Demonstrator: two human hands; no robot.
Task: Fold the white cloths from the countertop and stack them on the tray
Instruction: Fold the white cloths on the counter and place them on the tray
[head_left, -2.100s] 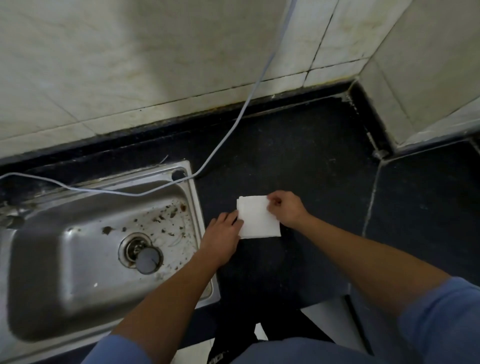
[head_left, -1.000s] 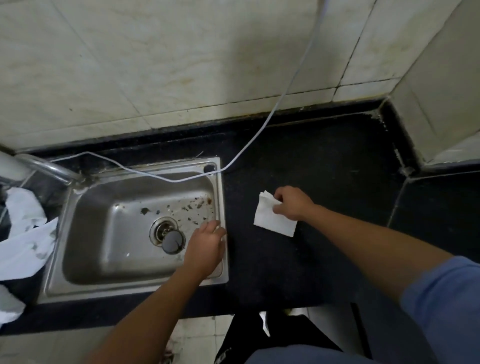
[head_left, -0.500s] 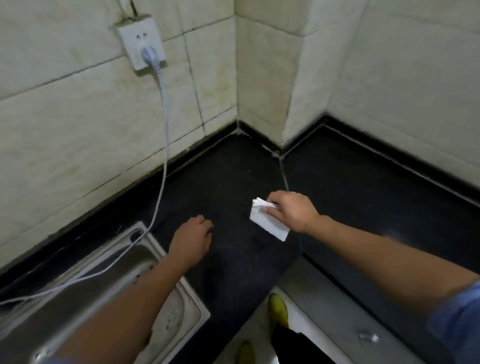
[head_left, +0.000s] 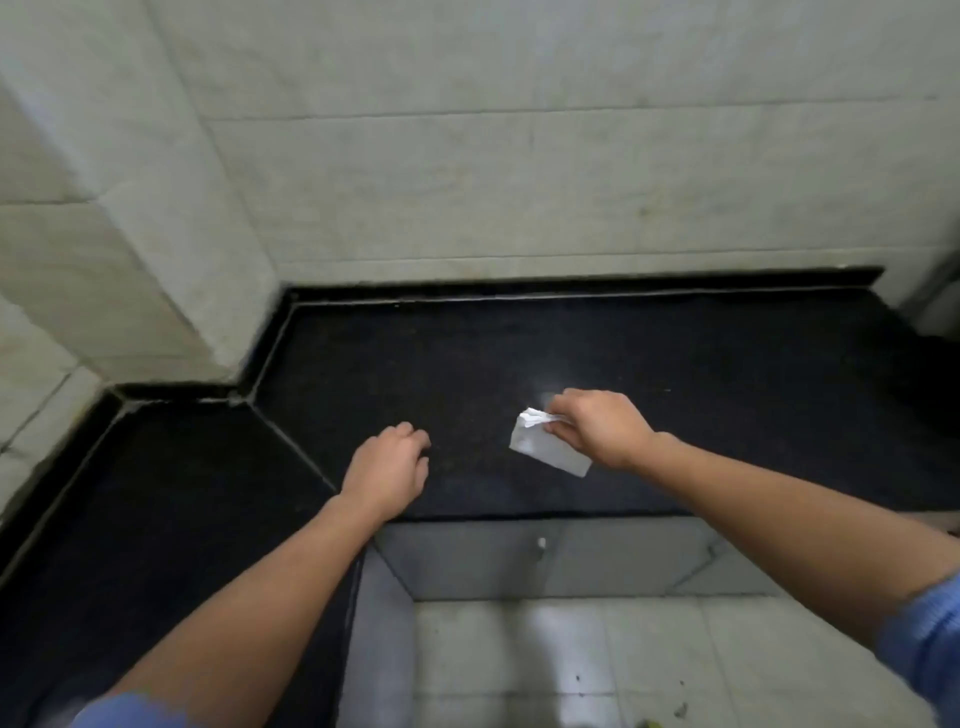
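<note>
The white cloth carried rightward, pinched in right hand; left hand loose, empty, nearby

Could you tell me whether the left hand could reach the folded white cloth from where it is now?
Probably yes. The left hand is empty, beside the folded cloth that the right hand pinches, and only bare black countertop shows between them.

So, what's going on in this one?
A person stands at a dark countertop in a tiled corner. Their right hand pinches a folded white cloth by its upper edge, just over the counter. The left hand hovers beside it with loosely curled fingers and holds nothing. No tray is in view, so the cloth is not yet stacked.
</note>
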